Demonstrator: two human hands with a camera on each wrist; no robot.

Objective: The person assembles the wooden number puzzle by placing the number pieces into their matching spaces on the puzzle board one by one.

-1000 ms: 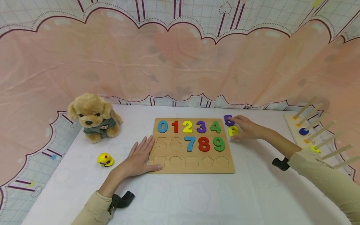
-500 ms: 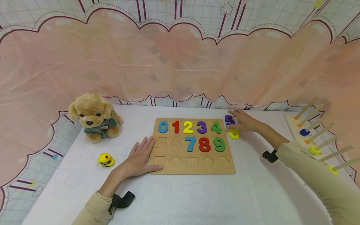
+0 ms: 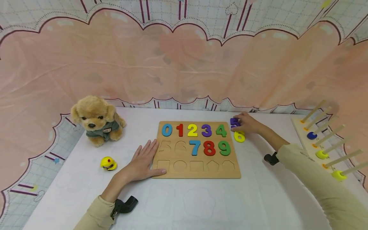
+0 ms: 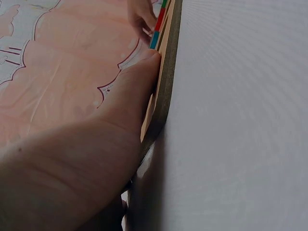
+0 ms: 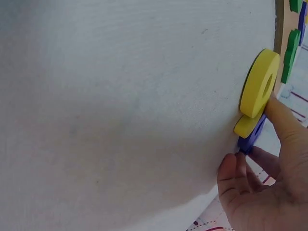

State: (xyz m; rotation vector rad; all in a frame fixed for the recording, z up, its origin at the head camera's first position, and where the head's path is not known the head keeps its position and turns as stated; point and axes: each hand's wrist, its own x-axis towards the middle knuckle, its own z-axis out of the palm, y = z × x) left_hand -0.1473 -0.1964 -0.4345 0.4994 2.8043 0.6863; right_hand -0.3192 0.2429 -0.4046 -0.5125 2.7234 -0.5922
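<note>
In the head view my left hand [image 3: 142, 163] lies with fingers spread on the left edge of the wooden number board [image 3: 172, 174], its thumb over the lower left corner. Beyond the board's upper right corner, my right hand [image 3: 248, 123] pinches the purple number 5 [image 3: 234, 121], thumb on the near side and fingers on the far side. A yellow number 6 [image 5: 257, 89] lies right beside the 5, close to the thumb. The board bears 0 to 4 in its top row and 7, 8 and 9 [image 3: 224, 148] in the middle row, left of which two recesses show bare.
A plush dog [image 3: 95, 121] sits at the back left, with a small yellow toy duck [image 3: 108, 163] in front of it. At the far right stands a wooden base with several pegs [image 3: 329, 135] and a few coloured pieces on them.
My right hand has moved from near the 6 up to the purple 5, its fingers closing in around the 5. My left hand stays on the board.
</note>
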